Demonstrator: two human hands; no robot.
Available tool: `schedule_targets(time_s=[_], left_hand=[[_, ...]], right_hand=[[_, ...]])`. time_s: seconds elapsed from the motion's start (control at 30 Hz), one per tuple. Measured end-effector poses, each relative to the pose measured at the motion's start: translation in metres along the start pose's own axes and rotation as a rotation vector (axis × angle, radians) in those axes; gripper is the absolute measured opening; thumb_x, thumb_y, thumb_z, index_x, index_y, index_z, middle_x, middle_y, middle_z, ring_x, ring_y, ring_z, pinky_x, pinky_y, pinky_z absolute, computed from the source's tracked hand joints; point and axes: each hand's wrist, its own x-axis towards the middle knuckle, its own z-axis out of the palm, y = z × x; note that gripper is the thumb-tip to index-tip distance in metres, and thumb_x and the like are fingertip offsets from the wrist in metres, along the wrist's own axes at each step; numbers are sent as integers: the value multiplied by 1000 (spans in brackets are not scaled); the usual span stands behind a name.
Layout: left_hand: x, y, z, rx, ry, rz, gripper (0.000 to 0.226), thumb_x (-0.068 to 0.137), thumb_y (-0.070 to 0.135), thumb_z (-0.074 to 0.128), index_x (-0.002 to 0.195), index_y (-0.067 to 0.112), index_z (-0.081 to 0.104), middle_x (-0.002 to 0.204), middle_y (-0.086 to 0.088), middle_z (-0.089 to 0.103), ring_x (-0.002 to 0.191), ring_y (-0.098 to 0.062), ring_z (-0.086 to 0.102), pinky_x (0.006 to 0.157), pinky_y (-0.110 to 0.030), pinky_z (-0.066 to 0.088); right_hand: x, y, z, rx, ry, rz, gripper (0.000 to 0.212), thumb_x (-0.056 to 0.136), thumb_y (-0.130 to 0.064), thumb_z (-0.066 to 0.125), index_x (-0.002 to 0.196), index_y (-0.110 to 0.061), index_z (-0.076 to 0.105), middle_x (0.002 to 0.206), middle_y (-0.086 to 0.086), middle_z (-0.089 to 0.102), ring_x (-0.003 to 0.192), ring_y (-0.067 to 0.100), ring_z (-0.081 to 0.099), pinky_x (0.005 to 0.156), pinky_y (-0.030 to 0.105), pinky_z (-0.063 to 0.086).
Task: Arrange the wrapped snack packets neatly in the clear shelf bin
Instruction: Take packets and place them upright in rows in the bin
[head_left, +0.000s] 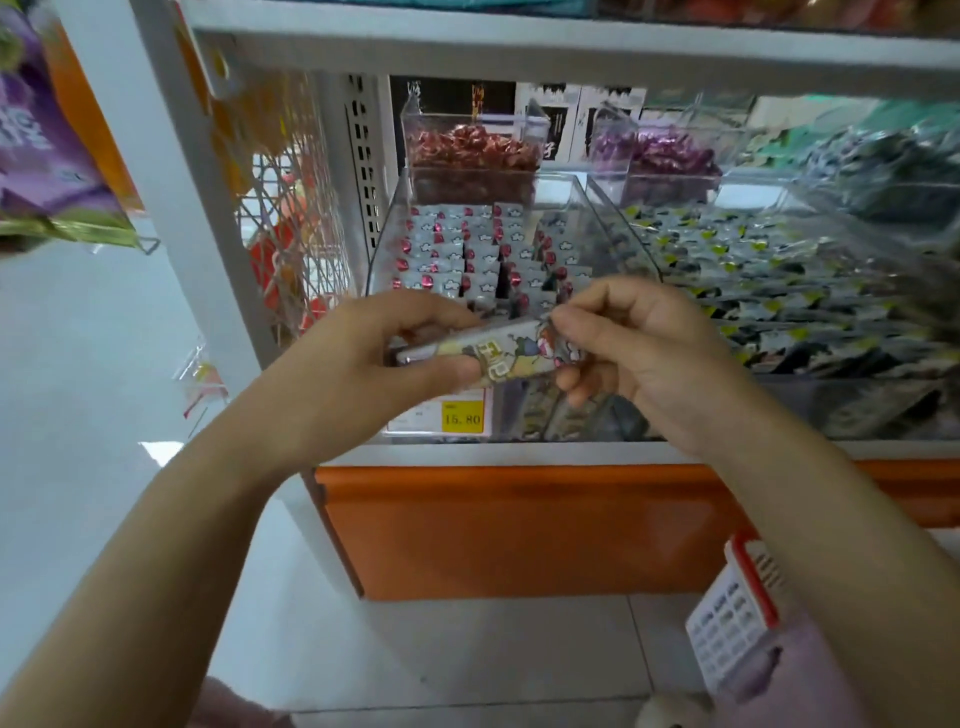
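A clear shelf bin holds rows of small silver snack packets with red dots, standing in lines. In front of the bin's front edge I hold one long wrapped snack packet with cartoon print, lying roughly level. My left hand grips its left end between thumb and fingers. My right hand pinches its right end. Both hands hover just over the bin's near wall.
A second clear bin of silver and green packets sits to the right. Small boxes of red sweets and purple sweets stand behind. A yellow price tag hangs on the shelf front, above an orange base panel.
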Motion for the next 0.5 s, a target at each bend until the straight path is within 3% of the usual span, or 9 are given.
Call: schedule_targets(time_s=[0.07,0.2,0.4,0.5], left_hand=[[-3,-2,1,-46,27,-55,47,64,56,59,106,36,66,97,22,67,88,6,61,74,-16,49],[-9,-9,3,-235,38,-152,36,67,42,64,100,30,69,96,10,71,75,-3,66,57,-14,50],[-12,-16,3,-667,-35,-313,36,72,28,61,102,11,71,102,-9,73,92,-17,70,65,-14,54],[-11,-16,4,-860,10,-397,34,71,23,60,96,3,71,101,-18,71,92,-20,70,66,-16,55]], right_hand=[[-4,2,-4,13,-20,37,19,70,-19,65,78,-3,59,63,1,65,53,18,66,47,24,54],[-10,6,-6,69,-47,105,16,70,-13,63,78,-1,57,65,5,68,58,23,69,49,25,56],[-12,7,-14,120,-53,178,15,67,-7,62,81,-1,59,69,11,71,66,26,72,52,22,56],[-11,6,-18,135,-48,192,19,67,-4,62,85,2,59,74,14,72,71,28,72,53,21,56]])
